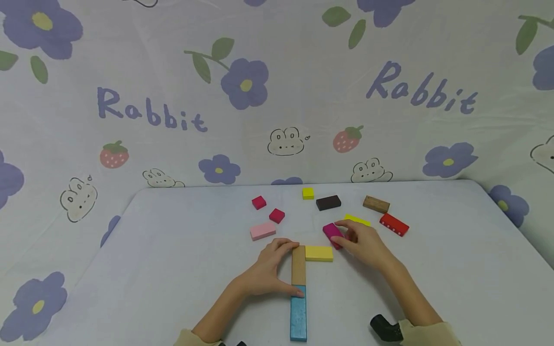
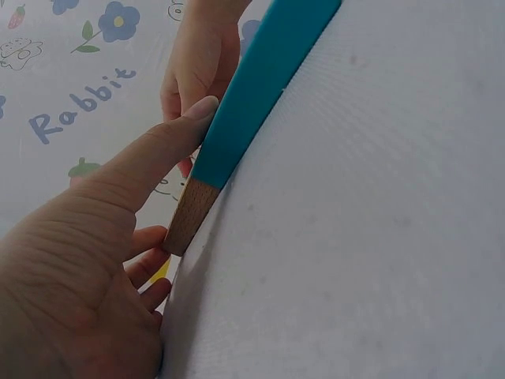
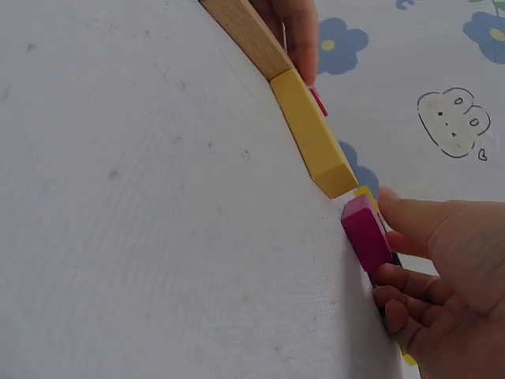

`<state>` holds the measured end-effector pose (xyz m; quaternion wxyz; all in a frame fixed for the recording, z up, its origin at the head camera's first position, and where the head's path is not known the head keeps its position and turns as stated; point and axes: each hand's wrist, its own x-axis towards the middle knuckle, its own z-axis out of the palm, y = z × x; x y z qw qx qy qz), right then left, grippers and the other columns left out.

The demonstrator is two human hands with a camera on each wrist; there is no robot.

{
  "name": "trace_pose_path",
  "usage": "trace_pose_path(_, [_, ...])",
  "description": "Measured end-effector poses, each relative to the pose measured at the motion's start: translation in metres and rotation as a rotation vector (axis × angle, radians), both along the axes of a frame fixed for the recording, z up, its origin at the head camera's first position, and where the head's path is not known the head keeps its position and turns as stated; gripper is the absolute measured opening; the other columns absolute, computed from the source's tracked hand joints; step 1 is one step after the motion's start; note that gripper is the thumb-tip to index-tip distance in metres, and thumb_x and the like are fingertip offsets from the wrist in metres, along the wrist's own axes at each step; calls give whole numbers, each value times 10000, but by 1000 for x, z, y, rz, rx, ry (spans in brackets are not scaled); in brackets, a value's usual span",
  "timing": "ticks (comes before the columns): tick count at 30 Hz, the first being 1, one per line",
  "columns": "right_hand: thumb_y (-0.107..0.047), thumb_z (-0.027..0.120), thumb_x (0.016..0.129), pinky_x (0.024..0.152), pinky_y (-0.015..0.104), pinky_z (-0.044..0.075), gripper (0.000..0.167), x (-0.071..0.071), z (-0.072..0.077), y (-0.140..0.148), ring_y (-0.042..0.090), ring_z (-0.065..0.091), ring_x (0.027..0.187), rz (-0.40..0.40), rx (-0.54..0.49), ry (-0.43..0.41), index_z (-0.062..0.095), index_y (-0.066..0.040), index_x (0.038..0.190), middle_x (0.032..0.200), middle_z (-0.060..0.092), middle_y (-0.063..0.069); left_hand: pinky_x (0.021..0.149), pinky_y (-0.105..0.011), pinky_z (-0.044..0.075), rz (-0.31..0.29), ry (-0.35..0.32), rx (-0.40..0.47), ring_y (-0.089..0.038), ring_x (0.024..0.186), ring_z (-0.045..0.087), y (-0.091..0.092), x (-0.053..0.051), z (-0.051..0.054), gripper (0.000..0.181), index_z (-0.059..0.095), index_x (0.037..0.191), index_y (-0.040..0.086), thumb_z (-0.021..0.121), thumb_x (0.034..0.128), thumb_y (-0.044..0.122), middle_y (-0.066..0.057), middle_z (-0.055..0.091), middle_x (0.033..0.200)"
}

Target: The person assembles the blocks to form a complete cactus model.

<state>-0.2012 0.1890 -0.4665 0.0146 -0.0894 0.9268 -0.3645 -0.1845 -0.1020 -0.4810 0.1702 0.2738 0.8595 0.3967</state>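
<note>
A light blue block (image 1: 298, 317) and a plain wooden block (image 1: 298, 265) lie end to end in a line. A pale yellow block (image 1: 319, 253) sits crosswise against the wooden block's far right side. My left hand (image 1: 269, 272) spans the line, its thumb resting on the blue block near the joint and its fingertips touching the wooden block's far end. To the right, my right hand (image 1: 364, 244) pinches a magenta block (image 1: 332, 234) between thumb and fingers. That block (image 3: 367, 233) is close to the yellow block's free end, with a small gap.
Beyond the hands lie a pink block (image 1: 262, 231), two small red blocks (image 1: 277, 216), a small yellow block (image 1: 308, 193), a black block (image 1: 328, 203), a brown block (image 1: 376, 204) and a dotted red block (image 1: 394, 224). A bright yellow block (image 1: 357, 220) is partly behind the right hand.
</note>
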Motion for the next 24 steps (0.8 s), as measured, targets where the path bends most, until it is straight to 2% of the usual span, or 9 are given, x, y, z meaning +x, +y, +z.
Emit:
trace_pose_path(4, [-223,700,1020,711,257,506,476,1,0,0,185,560,855,34,-19,-16,601,-50,1453,899,626,35,1211,-602,360,4,-10,-4,-293,1471,326,0,0,-1,1014,411,1601,180,928,763,424,-61,371,1594])
trace_pose_path(13, [-228,696,1022,699,245,496,525,1,-1,5,186,542,883,58,-43,-47,559,-52,1497,929,598,45,1209,-597,365,2,-5,-5,-283,1466,330,2,1,0,1018,404,1604,175,932,765,409,-49,375,1590])
trace_pose_path(24, [-266,701,1016,684,306,477,496,-13,4,-1,195,546,810,88,1,-86,551,-72,1447,873,607,61,1212,-598,362,11,-11,-22,-285,1475,325,1,1,2,1016,402,1608,196,927,767,418,-50,369,1601])
